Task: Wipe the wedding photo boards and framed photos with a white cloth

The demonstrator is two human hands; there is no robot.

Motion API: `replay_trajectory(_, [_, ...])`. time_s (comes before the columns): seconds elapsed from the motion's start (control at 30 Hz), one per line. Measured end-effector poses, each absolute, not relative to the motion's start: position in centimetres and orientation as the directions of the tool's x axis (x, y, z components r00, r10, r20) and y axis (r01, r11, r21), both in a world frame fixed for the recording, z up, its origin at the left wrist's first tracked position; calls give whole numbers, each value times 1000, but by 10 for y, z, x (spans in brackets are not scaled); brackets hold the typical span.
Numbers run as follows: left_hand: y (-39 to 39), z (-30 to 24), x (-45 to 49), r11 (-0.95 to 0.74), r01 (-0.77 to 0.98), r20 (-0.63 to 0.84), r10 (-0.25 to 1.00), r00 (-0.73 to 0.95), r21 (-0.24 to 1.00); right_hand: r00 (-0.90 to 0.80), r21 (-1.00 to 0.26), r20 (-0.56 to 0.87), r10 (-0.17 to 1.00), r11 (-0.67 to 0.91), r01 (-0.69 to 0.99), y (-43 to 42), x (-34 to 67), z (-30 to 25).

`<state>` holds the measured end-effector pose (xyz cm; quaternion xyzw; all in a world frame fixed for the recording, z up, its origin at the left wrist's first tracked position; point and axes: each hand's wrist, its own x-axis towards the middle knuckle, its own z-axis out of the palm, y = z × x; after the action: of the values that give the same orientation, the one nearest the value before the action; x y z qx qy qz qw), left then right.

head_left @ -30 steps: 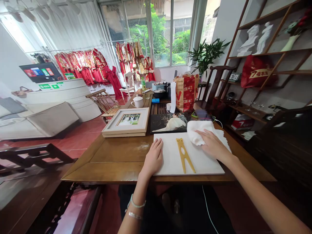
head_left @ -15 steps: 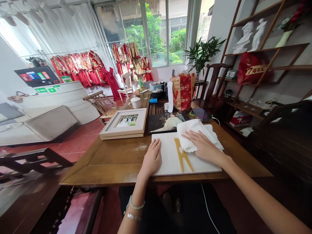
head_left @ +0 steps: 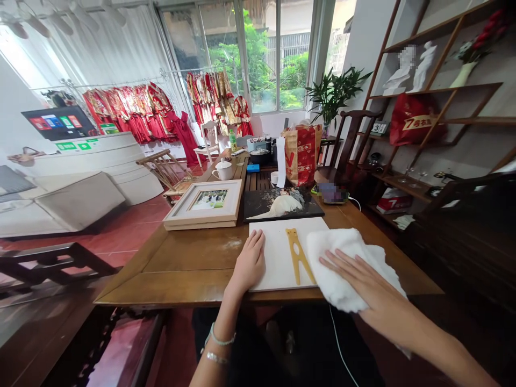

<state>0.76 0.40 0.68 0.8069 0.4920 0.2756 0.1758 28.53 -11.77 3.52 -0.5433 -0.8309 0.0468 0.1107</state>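
1. The person's left hand [head_left: 249, 263] lies over the left edge of a flat white rectangular board [head_left: 276, 263], its fingers stretched out side by side, gripping nothing.
2. The person's right hand [head_left: 360, 277] lies palm down on a fluffy white cloth [head_left: 334, 242], its fingers extended and a little apart across the top; whether the thumb pinches any of it cannot be told.
3. The cloth covers the right part of the board and hangs past the front edge of the brown wooden desk [head_left: 189, 269].
4. A yellow, flat, two-legged piece with a cat-like head and an oval hole [head_left: 292, 237] lies on the board between the two hands, legs towards the person. Its right leg ends just beside the cloth; whether they touch is unclear.
5. Just beyond the board lies a dark picture panel showing a pale gown [head_left: 282, 207].
6. To its left, a pale-framed picture [head_left: 209, 199] lies face up, with a white lidded mug [head_left: 223, 171] behind it.
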Motion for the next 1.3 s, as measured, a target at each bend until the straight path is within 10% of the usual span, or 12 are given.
replay_trajectory(0.4, [6,3,6,-478,679,303,879,370,557,-322,-196,150,935,347,917,29,284,45])
replay_trajectory(0.93, [1,11,11,-427,704,255,904,343,567,-465,-240,120,877,480,844,-118,283,50])
replay_trajectory(1.3, [2,11,9,-450,736,229,893,388,505,-342,-145,91,935,352,925,14,293,50])
